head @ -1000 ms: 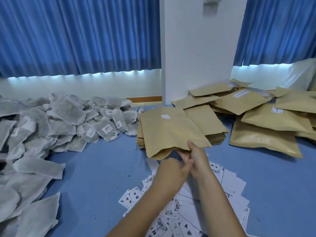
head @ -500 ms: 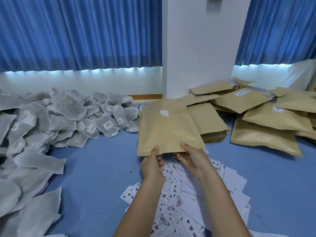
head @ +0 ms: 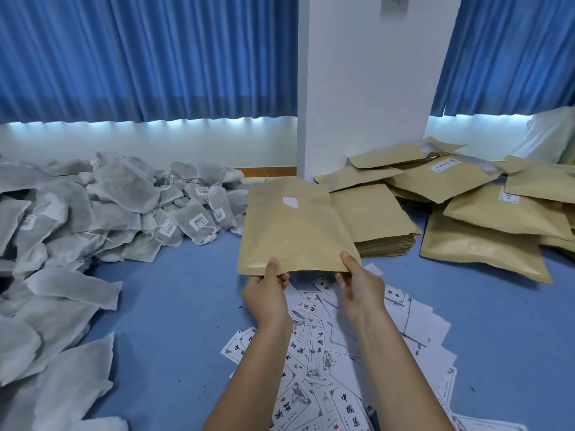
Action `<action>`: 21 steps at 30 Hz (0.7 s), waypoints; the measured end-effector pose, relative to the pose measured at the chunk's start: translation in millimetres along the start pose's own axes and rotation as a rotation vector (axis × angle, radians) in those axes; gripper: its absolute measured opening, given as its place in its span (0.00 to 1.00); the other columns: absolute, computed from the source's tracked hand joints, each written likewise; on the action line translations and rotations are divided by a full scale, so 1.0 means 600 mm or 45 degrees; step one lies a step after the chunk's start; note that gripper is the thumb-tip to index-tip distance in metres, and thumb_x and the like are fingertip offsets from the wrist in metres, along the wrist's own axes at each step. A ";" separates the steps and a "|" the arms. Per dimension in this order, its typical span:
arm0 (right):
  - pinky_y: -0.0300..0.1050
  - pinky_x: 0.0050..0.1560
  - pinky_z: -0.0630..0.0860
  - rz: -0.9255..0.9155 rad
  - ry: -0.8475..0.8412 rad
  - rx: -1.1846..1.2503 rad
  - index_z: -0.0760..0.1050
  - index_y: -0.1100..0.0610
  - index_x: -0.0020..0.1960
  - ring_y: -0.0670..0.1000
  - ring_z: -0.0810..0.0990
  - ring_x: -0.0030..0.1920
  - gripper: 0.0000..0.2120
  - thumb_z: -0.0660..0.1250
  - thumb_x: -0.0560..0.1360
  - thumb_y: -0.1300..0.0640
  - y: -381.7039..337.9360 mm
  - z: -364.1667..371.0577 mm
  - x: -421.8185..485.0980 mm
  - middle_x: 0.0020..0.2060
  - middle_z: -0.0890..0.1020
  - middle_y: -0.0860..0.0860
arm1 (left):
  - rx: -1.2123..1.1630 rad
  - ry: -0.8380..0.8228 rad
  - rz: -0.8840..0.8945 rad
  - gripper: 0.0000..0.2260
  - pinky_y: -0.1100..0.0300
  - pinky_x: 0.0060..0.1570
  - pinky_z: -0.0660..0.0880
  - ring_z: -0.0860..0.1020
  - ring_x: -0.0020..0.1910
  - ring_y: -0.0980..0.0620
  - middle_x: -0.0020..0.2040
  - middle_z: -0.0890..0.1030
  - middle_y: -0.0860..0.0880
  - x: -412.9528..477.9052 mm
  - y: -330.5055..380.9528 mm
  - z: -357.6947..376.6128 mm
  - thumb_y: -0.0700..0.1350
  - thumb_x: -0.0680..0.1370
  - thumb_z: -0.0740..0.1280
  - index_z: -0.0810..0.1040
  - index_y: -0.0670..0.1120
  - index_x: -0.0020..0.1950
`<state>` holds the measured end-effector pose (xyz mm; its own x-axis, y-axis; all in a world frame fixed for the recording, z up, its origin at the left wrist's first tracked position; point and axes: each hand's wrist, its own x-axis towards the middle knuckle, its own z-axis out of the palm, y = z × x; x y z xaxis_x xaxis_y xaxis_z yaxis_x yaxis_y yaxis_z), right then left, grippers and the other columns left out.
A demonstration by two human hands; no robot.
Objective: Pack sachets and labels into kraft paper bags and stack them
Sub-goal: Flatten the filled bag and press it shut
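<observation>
1. Since a second ago, the left hand (head: 267, 295) and right hand (head: 361, 290) have spread apart along the near edge of a flat, smooth tan kraft paper bag (head: 295, 231).
2. Each pinches that edge, thumb on top, holding the bag above scattered white printed paper labels (head: 317, 346).

Reference: flat stack of empty brown kraft paper bags (head: 375, 214). Left: heap of grey mesh sachets (head: 124, 194). Right: pile of filled brown kraft bags (head: 479, 247). Before: scattered white printed paper labels (head: 323, 362). Behind: white square pillar (head: 361, 88).

Blue curtains (head: 140, 57), white pillar (head: 367, 88), blue floor (head: 174, 306), daylight under curtain hems.
</observation>
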<state>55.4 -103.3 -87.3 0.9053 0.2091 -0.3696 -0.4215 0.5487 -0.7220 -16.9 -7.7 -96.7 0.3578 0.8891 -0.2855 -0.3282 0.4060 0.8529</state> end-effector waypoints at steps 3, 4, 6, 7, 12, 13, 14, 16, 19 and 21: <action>0.36 0.38 0.75 0.015 -0.069 -0.033 0.78 0.66 0.51 0.49 0.78 0.40 0.11 0.74 0.70 0.64 0.004 0.005 -0.008 0.45 0.81 0.56 | 0.009 0.001 0.024 0.08 0.63 0.32 0.74 0.77 0.30 0.53 0.29 0.80 0.51 -0.005 -0.003 0.000 0.44 0.76 0.70 0.79 0.44 0.37; 0.36 0.37 0.74 0.011 -0.059 -0.047 0.77 0.66 0.51 0.49 0.78 0.40 0.11 0.73 0.70 0.66 0.005 0.006 -0.008 0.45 0.81 0.56 | 0.014 -0.001 0.030 0.08 0.62 0.34 0.74 0.78 0.31 0.52 0.28 0.81 0.53 -0.007 -0.002 0.000 0.44 0.75 0.70 0.80 0.45 0.37; 0.34 0.31 0.74 0.003 -0.022 -0.045 0.77 0.65 0.47 0.49 0.78 0.38 0.07 0.72 0.71 0.68 0.005 0.003 -0.005 0.43 0.81 0.57 | 0.016 -0.014 0.031 0.08 0.61 0.35 0.75 0.78 0.31 0.53 0.27 0.81 0.54 -0.011 -0.003 0.002 0.44 0.75 0.70 0.80 0.46 0.36; 0.33 0.28 0.74 0.004 -0.012 -0.037 0.76 0.65 0.45 0.48 0.78 0.37 0.06 0.72 0.71 0.68 0.005 0.002 -0.004 0.42 0.80 0.56 | 0.014 -0.018 0.030 0.07 0.62 0.34 0.75 0.78 0.31 0.53 0.27 0.81 0.55 -0.012 -0.003 0.003 0.44 0.75 0.70 0.80 0.46 0.36; 0.36 0.36 0.75 0.048 -0.107 -0.017 0.77 0.61 0.45 0.48 0.78 0.41 0.06 0.74 0.71 0.64 0.015 0.012 -0.007 0.43 0.81 0.53 | 0.024 -0.019 0.039 0.06 0.63 0.34 0.76 0.78 0.29 0.54 0.27 0.81 0.55 -0.012 -0.005 0.002 0.43 0.75 0.70 0.80 0.46 0.37; 0.36 0.34 0.75 0.053 -0.128 -0.039 0.77 0.60 0.45 0.48 0.78 0.40 0.06 0.74 0.70 0.64 0.017 0.014 -0.009 0.42 0.81 0.53 | 0.024 -0.033 0.041 0.06 0.65 0.32 0.75 0.78 0.28 0.55 0.27 0.81 0.54 -0.014 -0.007 0.003 0.43 0.75 0.70 0.80 0.46 0.38; 0.35 0.31 0.75 0.054 -0.137 -0.055 0.77 0.60 0.44 0.48 0.78 0.39 0.07 0.74 0.70 0.66 0.019 0.016 -0.010 0.42 0.81 0.53 | 0.024 -0.049 0.042 0.06 0.66 0.30 0.75 0.78 0.27 0.56 0.27 0.81 0.54 -0.016 -0.007 0.004 0.42 0.75 0.70 0.80 0.45 0.38; 0.34 0.26 0.74 0.062 -0.111 -0.062 0.76 0.62 0.44 0.49 0.77 0.38 0.07 0.72 0.70 0.69 0.018 0.016 -0.008 0.43 0.80 0.55 | 0.045 -0.074 -0.001 0.05 0.65 0.28 0.75 0.78 0.27 0.56 0.29 0.81 0.52 -0.015 -0.005 0.002 0.42 0.74 0.71 0.80 0.45 0.39; 0.33 0.27 0.74 0.072 -0.045 -0.075 0.75 0.64 0.52 0.51 0.77 0.42 0.11 0.71 0.71 0.69 0.008 0.004 -0.001 0.47 0.79 0.56 | 0.138 -0.145 -0.112 0.08 0.62 0.27 0.72 0.77 0.27 0.53 0.29 0.80 0.48 0.004 0.015 -0.017 0.44 0.75 0.71 0.77 0.41 0.39; 0.33 0.31 0.75 0.051 -0.023 -0.014 0.74 0.63 0.58 0.49 0.78 0.44 0.15 0.70 0.72 0.68 0.002 0.001 0.001 0.52 0.79 0.56 | 0.306 -0.246 -0.155 0.11 0.66 0.22 0.69 0.74 0.21 0.55 0.25 0.79 0.47 0.016 0.031 -0.032 0.43 0.75 0.71 0.75 0.39 0.38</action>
<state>55.3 -102.4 -87.8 0.8883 0.2453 -0.3882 -0.4581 0.5304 -0.7133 -36.5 12.7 -91.9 0.5488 0.7710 -0.3231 -0.0652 0.4248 0.9029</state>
